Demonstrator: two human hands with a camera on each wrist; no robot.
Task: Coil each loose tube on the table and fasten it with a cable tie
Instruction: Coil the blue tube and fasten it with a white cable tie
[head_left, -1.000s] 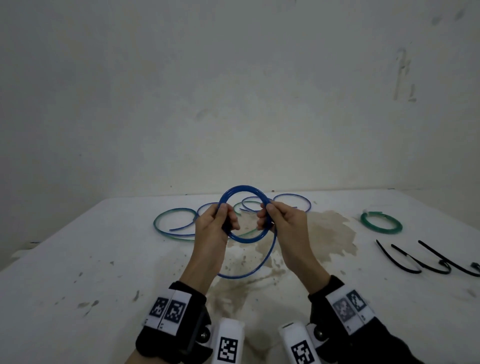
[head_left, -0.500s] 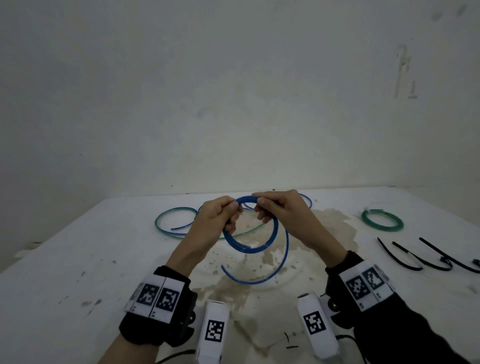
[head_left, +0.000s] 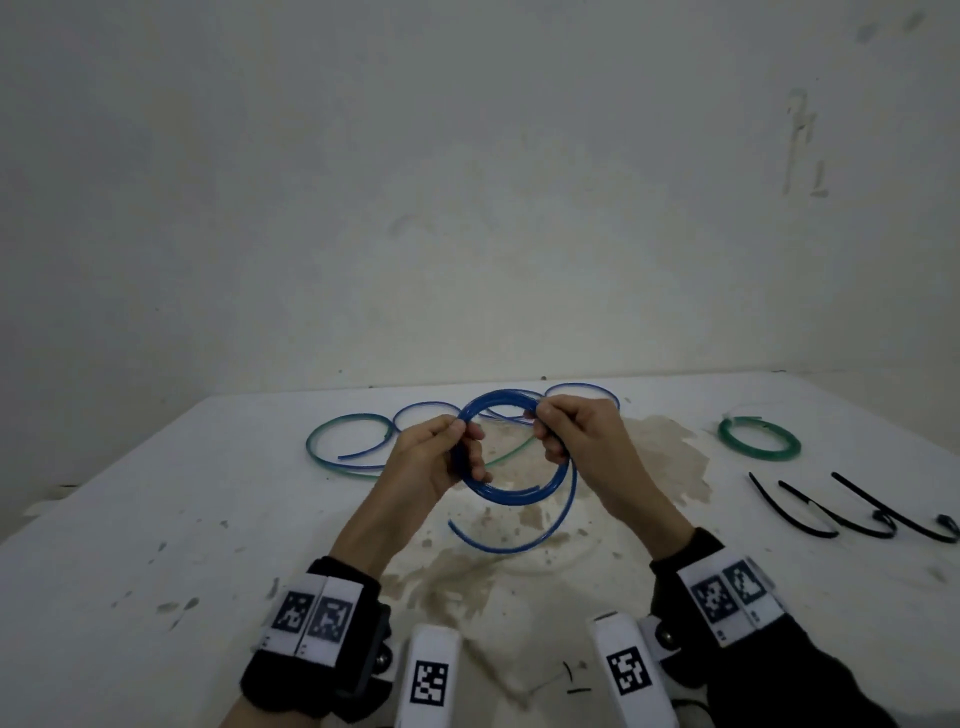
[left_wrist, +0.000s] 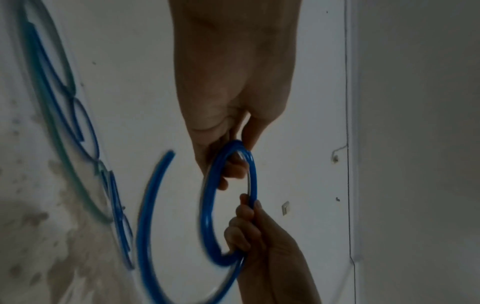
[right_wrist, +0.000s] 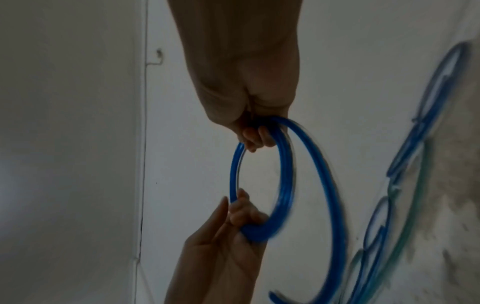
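A blue tube (head_left: 511, 491) is partly wound into a small coil that both hands hold above the table (head_left: 156, 519). My left hand (head_left: 467, 441) grips the coil's left side, fingers curled through the loop. My right hand (head_left: 540, 421) pinches its upper right. A loose blue tail (head_left: 519, 545) curves below the coil. The left wrist view shows the coil (left_wrist: 207, 205) between the left hand (left_wrist: 233, 164) and the right hand (left_wrist: 249, 216). In the right wrist view, the right hand (right_wrist: 257, 135) holds the coil (right_wrist: 285, 174) at the top.
Loose green and blue tubes (head_left: 343, 452) lie on the table behind the hands, and another blue loop (head_left: 582, 389) behind the right hand. A coiled green tube (head_left: 758, 447) lies at the right. Black cable ties (head_left: 857, 512) lie near the right edge. A brown stain marks the table's middle.
Both hands slid up to the coil's top, then the left returned to its left side. The coil has turned and the loose tail hangs below it.
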